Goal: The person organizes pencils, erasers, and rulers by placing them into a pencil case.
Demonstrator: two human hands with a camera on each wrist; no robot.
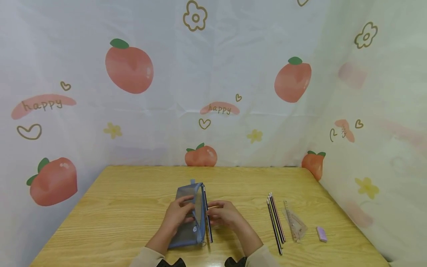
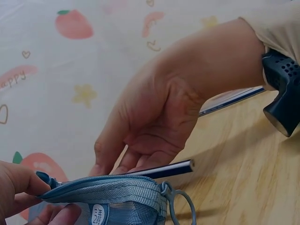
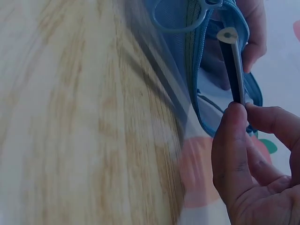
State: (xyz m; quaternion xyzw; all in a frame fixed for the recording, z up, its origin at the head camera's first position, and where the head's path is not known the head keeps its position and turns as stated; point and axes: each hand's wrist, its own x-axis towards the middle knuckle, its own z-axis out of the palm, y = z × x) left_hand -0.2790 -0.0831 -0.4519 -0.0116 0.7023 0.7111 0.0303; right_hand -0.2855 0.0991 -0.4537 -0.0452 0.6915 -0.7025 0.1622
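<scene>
Clock taken from the pouch (image 1: 184, 234), 12 being away from the person; pouch lies on the counter (image 1: 126, 215) near the person, long side running roughly 12 to 6, mouth parted toward 3. Left hand (image 1: 178, 214) reaches over it from 7, thumb and fingers pinching the mouth's zip edge. Right hand (image 1: 227, 215), at 3, pinches a dark pencil (image 1: 209, 225) between thumb and fingertips; pencil runs alongside the mouth, flat unsharpened end toward 6. Ring (image 2: 183, 204) hangs off the pouch's near end.

Around: loose pencils (image 1: 275, 224) in a narrow bundle at 3, well apart from the pouch; clear rulers (image 1: 296, 225) just beyond them, overlapping; purple eraser (image 1: 321, 234) furthest out, a bit past 3. Right hand and forearm stand between pouch and that row. Left forearm covers the 7 side. Black wrist cameras (image 1: 235, 262) sit by the cuffs at about 5 and 6.

Edges: printed curtain (image 1: 173, 74) rises along the counter's far edge at 12, and along both sides at 9 and 3. Wide wood from pouch out to the 9 edge, same up to 12. Strip of wood between right hand and loose pencils; another between eraser and right edge. Near edge hidden, out of frame at 6.
</scene>
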